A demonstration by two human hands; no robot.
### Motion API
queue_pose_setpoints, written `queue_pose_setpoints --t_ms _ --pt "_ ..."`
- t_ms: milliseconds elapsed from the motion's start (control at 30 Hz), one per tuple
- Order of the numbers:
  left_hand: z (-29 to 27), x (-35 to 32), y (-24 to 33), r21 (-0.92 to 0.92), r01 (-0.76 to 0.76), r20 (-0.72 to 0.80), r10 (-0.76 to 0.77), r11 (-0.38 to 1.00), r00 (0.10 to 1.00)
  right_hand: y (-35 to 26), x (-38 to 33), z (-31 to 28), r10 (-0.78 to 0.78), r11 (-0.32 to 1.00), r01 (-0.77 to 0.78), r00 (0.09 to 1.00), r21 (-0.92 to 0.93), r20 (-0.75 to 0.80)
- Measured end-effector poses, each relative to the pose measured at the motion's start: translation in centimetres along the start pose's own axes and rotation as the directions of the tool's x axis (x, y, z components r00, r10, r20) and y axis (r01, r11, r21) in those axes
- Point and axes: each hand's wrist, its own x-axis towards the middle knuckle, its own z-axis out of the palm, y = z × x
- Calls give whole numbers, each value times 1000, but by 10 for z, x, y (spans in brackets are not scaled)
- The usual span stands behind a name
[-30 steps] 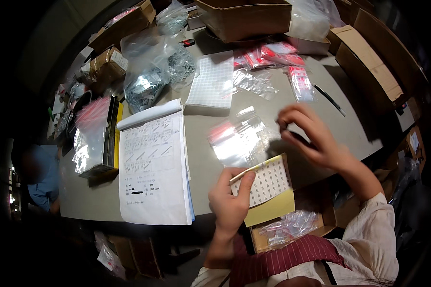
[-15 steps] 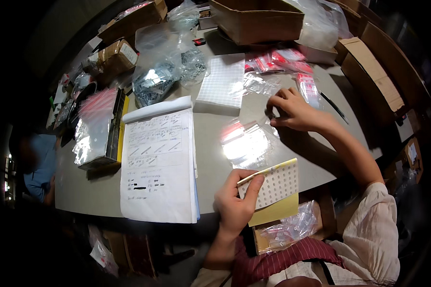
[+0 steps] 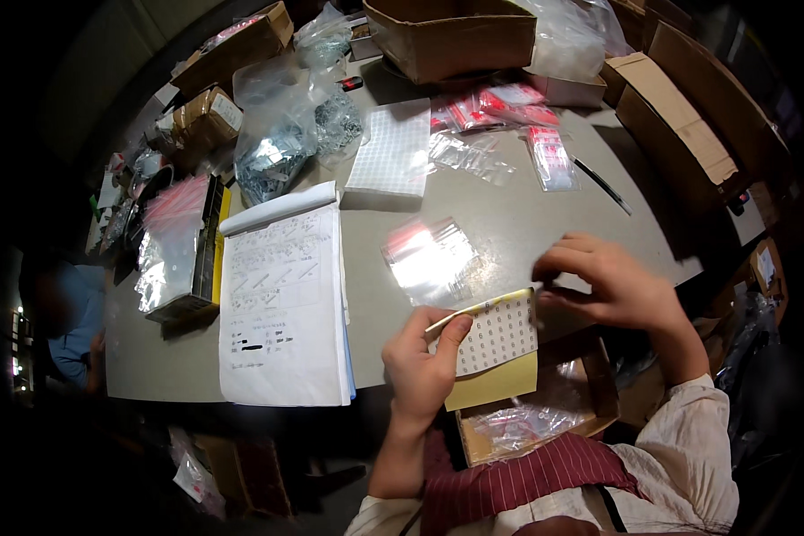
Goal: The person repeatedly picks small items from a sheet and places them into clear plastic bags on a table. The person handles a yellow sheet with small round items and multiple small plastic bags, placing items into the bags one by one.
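Note:
My left hand is closed on a folded sheet of small printed labels with a yellow backing, thumb on its face. Beside the sheet's upper right edge, my right hand hovers with bent fingers. A gap shows between its thumb and forefinger, and I see nothing held there. Just beyond the sheet, a small pile of clear zip bags with red tops lies on the table. Farther back are more flat clear bags.
A clipped stack of handwritten papers lies left, near a black-and-yellow box of zip bags. Behind are a white gridded block, bags of metal parts, and a cardboard box. A pen lies right; an open carton sits by my lap.
My right hand has come back from the clear bags toward me, to the label sheet's right edge. My left hand still holds the sheet. The whole view has shifted slightly.

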Motion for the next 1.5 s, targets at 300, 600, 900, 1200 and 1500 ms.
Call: queue_pose_setpoints --t_ms 300,600,900,1200,1500 --pt "3 -2 -1 150 -84 -59 94 985 994 -5 26 39 -395 897 312 885 -314 -247" --pt "2 -1 3 137 -137 -23 141 981 990 3 28 63 -477 867 409 848 -284 -233" --pt "4 0 -1 88 -105 5 105 991 994 8 36 49 -334 942 335 926 -27 -173" --pt "3 1 -6 127 -155 -26 160 980 987 1 42 38 -383 919 372 921 -133 -73" --pt "0 2 -5 86 -134 9 134 987 991 1 45 48 -485 865 461 869 -197 -96"
